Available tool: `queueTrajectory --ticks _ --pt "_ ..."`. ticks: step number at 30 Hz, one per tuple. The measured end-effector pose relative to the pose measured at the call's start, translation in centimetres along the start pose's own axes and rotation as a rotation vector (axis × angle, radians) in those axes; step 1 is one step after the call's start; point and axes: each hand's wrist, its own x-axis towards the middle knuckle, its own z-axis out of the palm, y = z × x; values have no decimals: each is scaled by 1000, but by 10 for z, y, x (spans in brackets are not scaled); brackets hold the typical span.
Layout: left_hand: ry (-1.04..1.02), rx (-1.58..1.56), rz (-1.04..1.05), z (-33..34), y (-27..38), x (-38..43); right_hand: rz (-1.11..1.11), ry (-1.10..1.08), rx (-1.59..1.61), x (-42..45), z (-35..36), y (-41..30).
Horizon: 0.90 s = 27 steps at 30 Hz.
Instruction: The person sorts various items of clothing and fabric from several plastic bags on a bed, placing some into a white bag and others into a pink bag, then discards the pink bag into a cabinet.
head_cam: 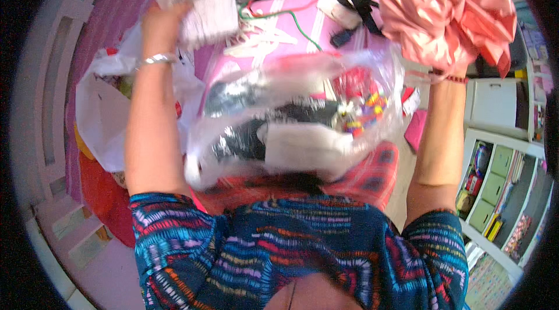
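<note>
My left hand (165, 19), blurred and raised at the upper left, grips a whitish bundle of cloth (209, 6). At the upper right my right hand (454, 63) is mostly hidden behind a shiny salmon-pink fabric bundle (436, 8) that it holds up. Between my forearms a clear plastic bag (384, 122) lies over my lap. Inside it are dark items, a white block-like item (301, 146), a red bundle (353, 82) and small multicoloured pieces (371, 111).
Beyond the bag, a pink bedspread (279, 2) carries a green cord (301, 30), white cords (262, 43), a black plug-like item (343, 38) and black straps. A white plastic bag (102, 113) sits left. Shelves (502, 179) with green drawers stand right.
</note>
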Motion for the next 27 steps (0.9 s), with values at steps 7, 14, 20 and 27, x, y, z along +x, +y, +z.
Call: queueTrajectory --ticks 7,14,20,27 --pt "74 71 893 30 115 -116 -2 -331 203 -62 84 -72" --pt "-4 301 1213 41 104 -210 123 -521 295 -141 64 -104" --pt "96 203 1254 50 126 -263 198 -802 824 -152 47 -121" --pt "-19 -380 1356 13 130 -292 91 -362 407 -163 22 -116"
